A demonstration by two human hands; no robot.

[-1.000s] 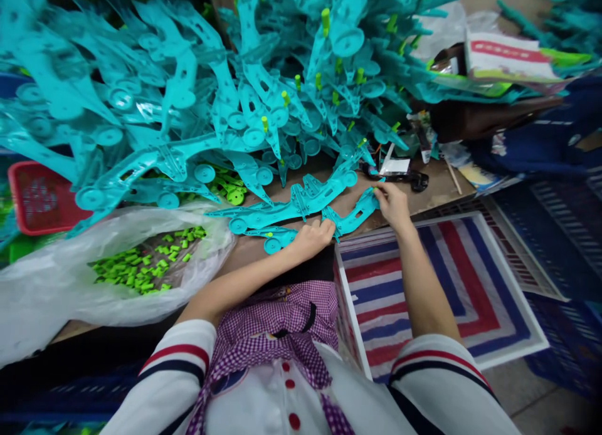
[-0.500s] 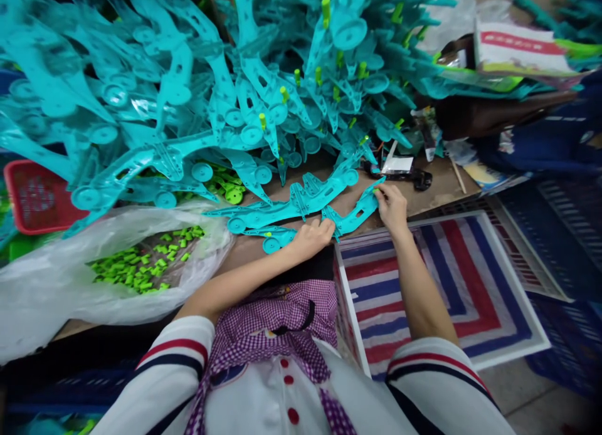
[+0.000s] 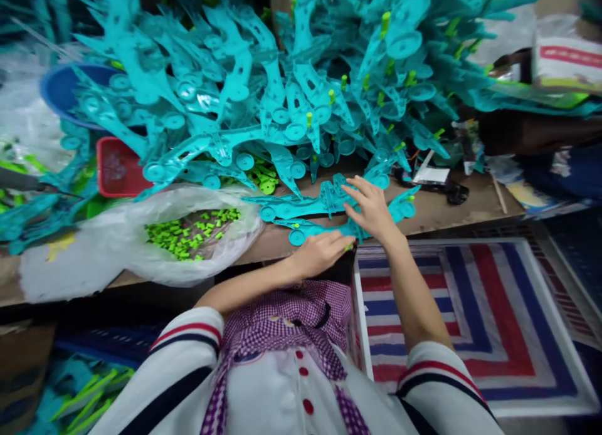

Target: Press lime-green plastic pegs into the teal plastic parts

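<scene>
Two long turquoise plastic pieces lie one behind the other at the table's front edge. The farther one is an upper turquoise part; the nearer one is a lower turquoise part with small green pegs near its ends. My left hand is in front of the lower part, fingers together, with a small green plastic peg showing at the fingertips. Over the middle of both parts is my right hand, its fingers spread and nearest the upper part; it covers some of each.
A big heap of turquoise parts fills the table's back. At left are a plastic bag with loose green pegs, a red tray and a blue basin. A white-rimmed bin with striped lining stands at right.
My right hand has left the right end of the lower part and moved left, opening its fingers. My left hand has come off that part, toward me. The view has turned left.
</scene>
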